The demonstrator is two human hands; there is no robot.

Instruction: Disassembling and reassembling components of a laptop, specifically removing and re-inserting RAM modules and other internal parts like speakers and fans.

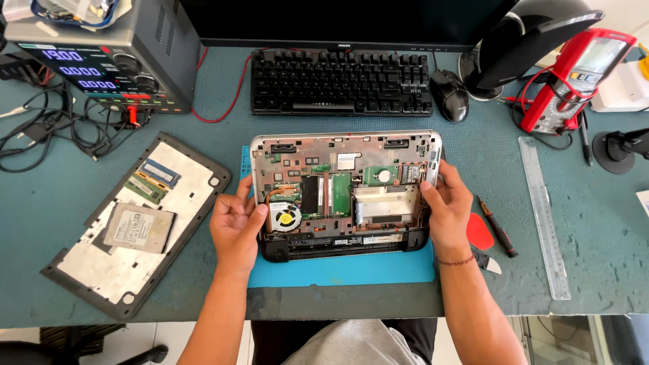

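Observation:
An opened laptop (345,192) lies bottom-up on a blue mat (341,270), its circuit board, fan and empty drive bay exposed. My left hand (236,223) grips the laptop's left edge near the fan. My right hand (446,206) grips its right edge, fingers curled over the rim. Both hands hold the laptop chassis flat on the mat.
The removed bottom cover (81,267) lies left, carrying a hard drive (138,228) and memory sticks (152,179). A bench power supply (108,57), keyboard (341,84), mouse (451,94), red multimeter (571,81), steel ruler (544,216), screwdriver (497,226) and red pick (480,231) surround the mat.

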